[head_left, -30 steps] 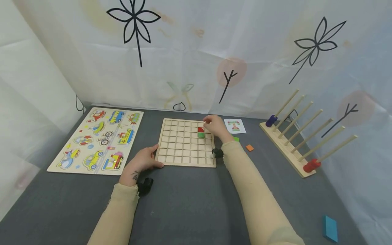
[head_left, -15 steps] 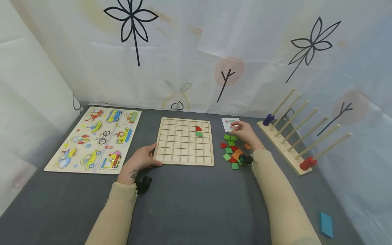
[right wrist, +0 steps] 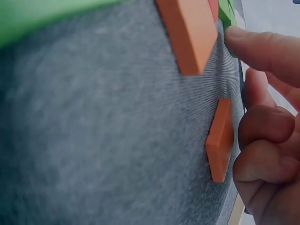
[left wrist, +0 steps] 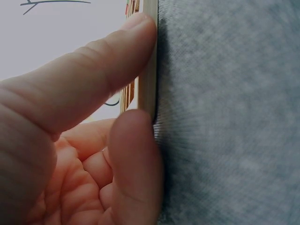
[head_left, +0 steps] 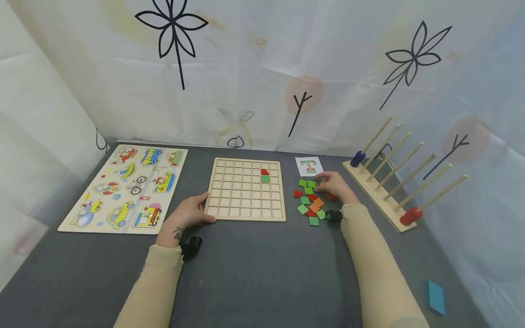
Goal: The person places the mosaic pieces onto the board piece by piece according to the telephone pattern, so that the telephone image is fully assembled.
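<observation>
My left hand [head_left: 186, 215] holds the near left corner of a wooden grid board [head_left: 246, 191], thumb along its front edge and a finger against its left side. Close up, the thumb [left wrist: 108, 65] touches the pale board edge [left wrist: 148, 84]. A red quarter-round tile [head_left: 265, 172] lies in one cell, directly behind a green square tile [head_left: 265, 179]. To the right of the board, my right hand [head_left: 335, 186] hovers at the loose tiles, thumb and forefinger apart. Its thumb tip [right wrist: 236, 35] appears against green tiles [right wrist: 227, 11]; contact is unclear. An orange tile [right wrist: 220, 140] lies below the fingers.
A pattern card [head_left: 308, 166] lies behind the loose green, red and orange tiles [head_left: 313, 221]. At the left is a vehicle puzzle board [head_left: 123, 189]; at the right, a peg stand [head_left: 379, 193] with purple and red beads. A blue block [head_left: 435, 298] sits at the near right.
My right hand has left the grid board and moved right to the loose tiles, uncovering them and then the pattern card. The left hand stays at the board's corner.
</observation>
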`<state>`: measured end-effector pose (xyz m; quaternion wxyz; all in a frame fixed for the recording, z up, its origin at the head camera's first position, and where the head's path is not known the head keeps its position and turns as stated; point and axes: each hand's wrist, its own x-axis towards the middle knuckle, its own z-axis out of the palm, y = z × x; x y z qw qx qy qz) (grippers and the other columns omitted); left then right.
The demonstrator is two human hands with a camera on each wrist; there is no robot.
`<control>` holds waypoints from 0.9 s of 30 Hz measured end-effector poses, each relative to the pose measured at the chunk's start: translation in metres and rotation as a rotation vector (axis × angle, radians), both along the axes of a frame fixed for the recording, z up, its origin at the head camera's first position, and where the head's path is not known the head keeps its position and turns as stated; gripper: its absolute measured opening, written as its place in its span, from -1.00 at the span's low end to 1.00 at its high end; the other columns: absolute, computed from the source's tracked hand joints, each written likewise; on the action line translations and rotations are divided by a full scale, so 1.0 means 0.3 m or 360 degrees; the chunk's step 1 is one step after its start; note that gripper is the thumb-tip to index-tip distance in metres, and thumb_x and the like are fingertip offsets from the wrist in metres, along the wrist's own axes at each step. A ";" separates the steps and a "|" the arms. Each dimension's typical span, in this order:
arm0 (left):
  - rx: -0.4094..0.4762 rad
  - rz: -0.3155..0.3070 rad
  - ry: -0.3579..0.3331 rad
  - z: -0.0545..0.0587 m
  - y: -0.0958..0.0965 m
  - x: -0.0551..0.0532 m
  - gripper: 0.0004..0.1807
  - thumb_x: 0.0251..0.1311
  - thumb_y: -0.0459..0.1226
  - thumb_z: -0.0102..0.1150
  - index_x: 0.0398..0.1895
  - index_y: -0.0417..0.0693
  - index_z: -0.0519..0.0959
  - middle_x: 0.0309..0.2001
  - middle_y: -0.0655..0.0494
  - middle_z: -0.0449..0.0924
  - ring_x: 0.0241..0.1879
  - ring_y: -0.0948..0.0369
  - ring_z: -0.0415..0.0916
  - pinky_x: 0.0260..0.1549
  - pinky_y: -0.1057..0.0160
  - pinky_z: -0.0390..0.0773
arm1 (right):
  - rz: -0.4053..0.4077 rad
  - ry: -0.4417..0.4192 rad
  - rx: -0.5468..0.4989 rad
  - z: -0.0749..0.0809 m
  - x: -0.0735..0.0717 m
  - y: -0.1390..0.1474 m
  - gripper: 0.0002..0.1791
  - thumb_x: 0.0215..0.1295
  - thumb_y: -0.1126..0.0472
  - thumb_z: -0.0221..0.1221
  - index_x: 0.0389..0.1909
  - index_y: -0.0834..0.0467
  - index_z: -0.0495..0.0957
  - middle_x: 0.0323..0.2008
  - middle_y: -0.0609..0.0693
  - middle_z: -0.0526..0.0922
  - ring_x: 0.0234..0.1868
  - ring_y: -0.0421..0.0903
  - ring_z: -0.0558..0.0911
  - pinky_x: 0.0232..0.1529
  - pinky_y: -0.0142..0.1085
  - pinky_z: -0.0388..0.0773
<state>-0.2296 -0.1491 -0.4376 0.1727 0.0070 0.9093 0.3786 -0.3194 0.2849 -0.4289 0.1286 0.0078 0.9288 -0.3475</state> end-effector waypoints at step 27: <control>0.0005 0.0004 0.0016 0.006 0.000 0.008 0.03 -0.15 -0.22 0.44 0.41 -0.20 0.06 -0.58 0.04 0.35 -0.64 0.20 0.30 -0.60 0.28 0.28 | -0.0221 0.0207 -0.0252 0.010 0.001 -0.076 -0.60 0.09 0.22 0.24 -0.04 0.28 0.46 -0.15 0.16 0.51 -0.23 -0.05 0.45 -0.23 -0.26 0.40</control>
